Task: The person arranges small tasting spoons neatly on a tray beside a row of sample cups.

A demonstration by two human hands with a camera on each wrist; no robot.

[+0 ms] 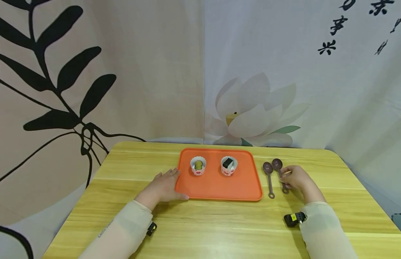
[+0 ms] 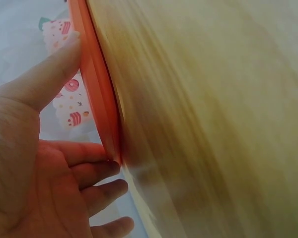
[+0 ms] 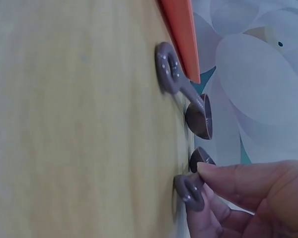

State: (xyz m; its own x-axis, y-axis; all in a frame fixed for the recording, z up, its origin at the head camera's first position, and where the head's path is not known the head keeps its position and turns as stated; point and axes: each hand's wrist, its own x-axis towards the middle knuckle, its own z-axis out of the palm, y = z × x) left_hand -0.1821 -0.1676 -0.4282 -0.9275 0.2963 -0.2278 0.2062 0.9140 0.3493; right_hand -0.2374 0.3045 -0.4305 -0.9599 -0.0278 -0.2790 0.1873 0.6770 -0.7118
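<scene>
An orange tray (image 1: 220,189) lies on the table with two small patterned paper cups on it. The left cup (image 1: 198,171) holds a greenish-yellow piece; the right cup (image 1: 227,171) holds a black-and-white one. My left hand (image 1: 165,187) rests at the tray's left edge, fingers spread and touching the rim, as the left wrist view also shows. My right hand (image 1: 295,179) pinches the handle of the right brown spoon (image 1: 277,164) between thumb and fingers. Beside it lies a second brown spoon (image 1: 268,168), untouched, its ring-ended handle toward me.
The wooden table (image 1: 220,230) reaches back to a fabric curtain (image 1: 161,72) printed with leaves, a lotus and characters. Between the tray's right edge and my right hand lie the two spoons, close together. A black cable (image 1: 17,235) curves at lower left.
</scene>
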